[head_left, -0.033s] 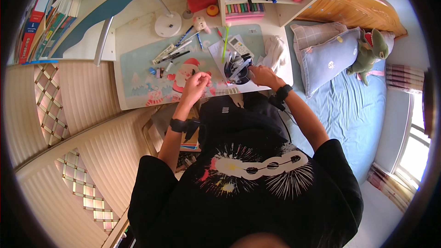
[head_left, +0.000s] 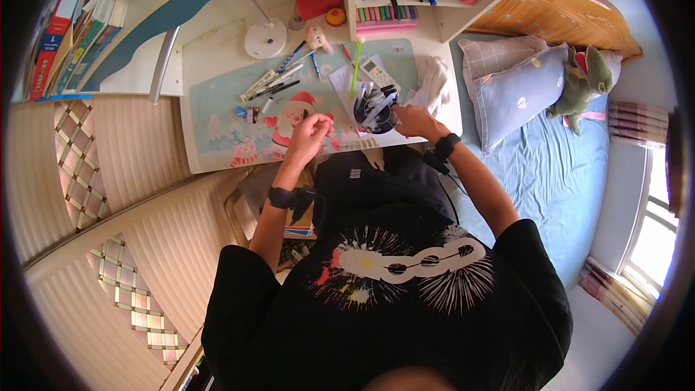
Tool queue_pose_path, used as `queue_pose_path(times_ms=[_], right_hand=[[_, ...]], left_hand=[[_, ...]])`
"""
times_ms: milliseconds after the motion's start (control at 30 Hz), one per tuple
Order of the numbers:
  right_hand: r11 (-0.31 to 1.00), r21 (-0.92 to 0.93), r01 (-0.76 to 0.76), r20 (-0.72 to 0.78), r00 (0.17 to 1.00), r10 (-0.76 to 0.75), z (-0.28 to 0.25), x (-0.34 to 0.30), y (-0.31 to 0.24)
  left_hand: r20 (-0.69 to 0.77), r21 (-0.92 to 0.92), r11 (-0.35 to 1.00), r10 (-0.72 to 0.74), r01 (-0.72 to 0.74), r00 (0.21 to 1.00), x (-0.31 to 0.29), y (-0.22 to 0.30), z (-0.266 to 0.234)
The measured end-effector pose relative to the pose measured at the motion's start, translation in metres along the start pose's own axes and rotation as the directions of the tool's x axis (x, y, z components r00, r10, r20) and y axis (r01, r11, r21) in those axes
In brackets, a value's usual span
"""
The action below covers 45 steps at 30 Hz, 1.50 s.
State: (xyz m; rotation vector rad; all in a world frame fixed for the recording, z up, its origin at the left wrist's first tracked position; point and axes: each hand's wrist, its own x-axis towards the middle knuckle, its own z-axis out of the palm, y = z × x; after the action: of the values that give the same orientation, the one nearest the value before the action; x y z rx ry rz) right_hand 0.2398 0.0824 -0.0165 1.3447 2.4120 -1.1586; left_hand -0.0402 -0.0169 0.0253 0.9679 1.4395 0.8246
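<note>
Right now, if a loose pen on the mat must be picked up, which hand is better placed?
Probably the left hand: it is nearer the loose pens, though whether it holds something small is unclear. The right hand is farther from them, at the black holder.

Black pen cup [head_left: 378, 126], crowded with pale flat strips and dark slender items visible from above, gripped at its right side by the right hand [head_left: 415, 122], positioned over the bench [head_left: 452, 114] near its front edge; contact underneath unclear.
</note>
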Motion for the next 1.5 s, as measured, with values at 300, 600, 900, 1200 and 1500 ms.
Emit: queue_pose_path(times_ms=[300, 600, 900, 1200, 1500], right_hand=[[0.989, 0.125, 0.074, -0.286, 0.958, -0.036, 0.011, -0.013, 0.003], [0.994, -0.103, -0.028, -0.176, 0.984, 0.009, 0.011, -0.004, 0.001], [0.935, 0.285, 0.213, -0.276, 0.952, -0.132, 0.009, -0.023, 0.001], [1.0, -0.024, -0.009, -0.3, 0.954, 0.002, 0.023, -0.013, 0.001], [0.99, -0.032, -0.138, 0.013, 0.99, 0.139, 0.006, 0.017, -0.001]], left_hand=[[0.005, -0.054, 0.998, 0.012, -0.012, 1.0, -0.005, 0.003, -0.005], [0.001, -0.05, 0.999, -0.013, 0.013, 1.0, -0.003, -0.001, 0.0], [0.006, -0.015, 1.0, 0.027, -0.026, 1.0, 0.002, 0.002, 0.008], [0.028, -0.013, 0.999, 0.036, -0.035, 0.999, -0.004, -0.01, 0.014], [-0.005, -0.017, 0.999, 0.03, -0.03, 1.0, -0.01, -0.012, 0.019]])
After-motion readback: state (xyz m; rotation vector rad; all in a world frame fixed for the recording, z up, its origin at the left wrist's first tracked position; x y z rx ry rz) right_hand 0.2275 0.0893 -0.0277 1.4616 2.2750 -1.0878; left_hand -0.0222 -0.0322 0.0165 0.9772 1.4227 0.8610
